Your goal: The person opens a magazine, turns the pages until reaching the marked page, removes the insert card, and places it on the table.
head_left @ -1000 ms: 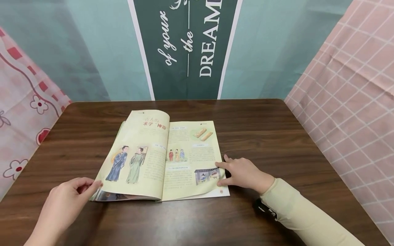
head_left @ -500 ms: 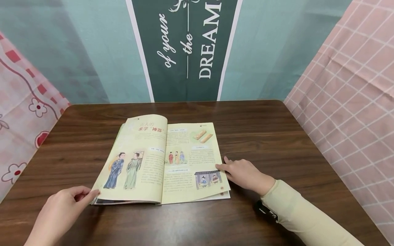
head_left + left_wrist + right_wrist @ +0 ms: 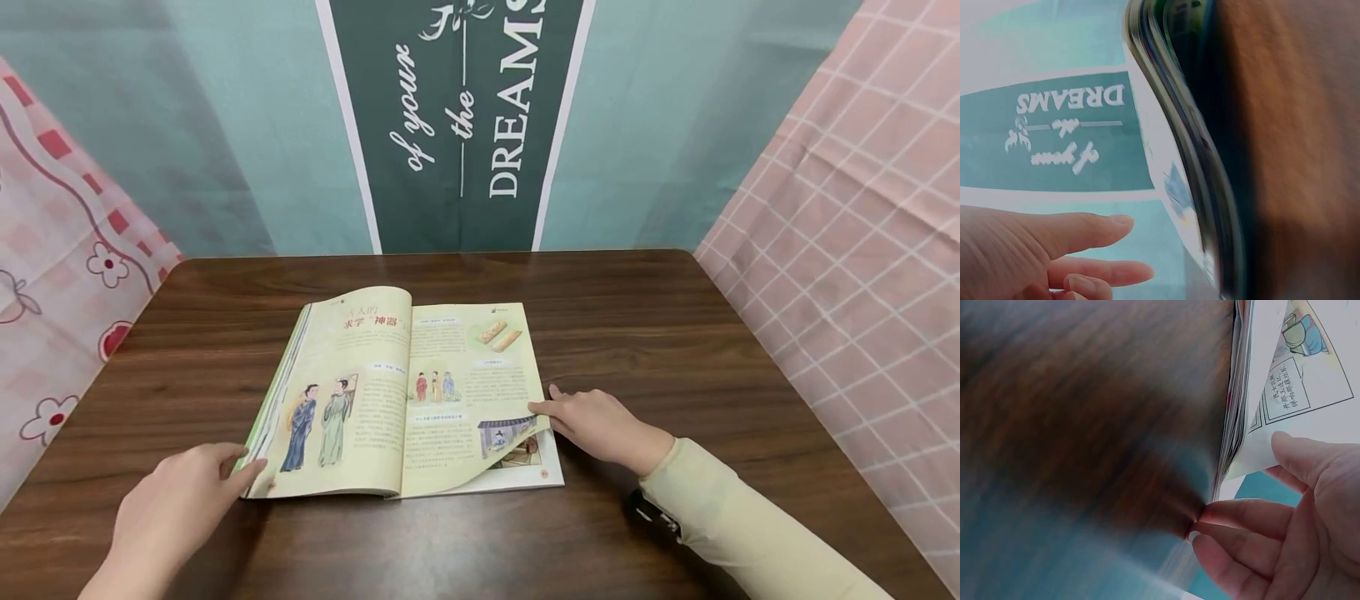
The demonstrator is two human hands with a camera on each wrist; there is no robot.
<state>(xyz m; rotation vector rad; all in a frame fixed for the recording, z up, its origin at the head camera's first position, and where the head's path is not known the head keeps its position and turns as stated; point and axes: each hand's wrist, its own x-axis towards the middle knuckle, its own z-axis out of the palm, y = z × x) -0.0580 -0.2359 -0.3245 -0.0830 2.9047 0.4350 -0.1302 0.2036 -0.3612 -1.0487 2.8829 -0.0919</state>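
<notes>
An illustrated magazine [image 3: 371, 346] lies open, its left half bulging upward and the page edges fanned at the left. My left hand [image 3: 176, 500] is at its lower left corner; in the left wrist view the thumb and fingers [image 3: 1100, 231] extend beside the page stack, with a gap between. At the right edge my right hand [image 3: 606, 427] pinches the right-hand page [image 3: 442, 471], whose lower corner curls up over a picture on the page beneath. In the right wrist view the thumb [image 3: 1297, 456] lies against that page, other fingers near the page edges.
The magazine rests on a dark wooden table [image 3: 465, 550]. Behind the table hangs a teal cloth [image 3: 637, 125] with white lettering; pink patterned cloths flank both sides. A dark band [image 3: 654, 514] sits at the right wrist.
The lower right corner of the right-hand page has lifted and curled inward, uncovering the page below. The left hand has shifted slightly right, and the left page edges have spread.
</notes>
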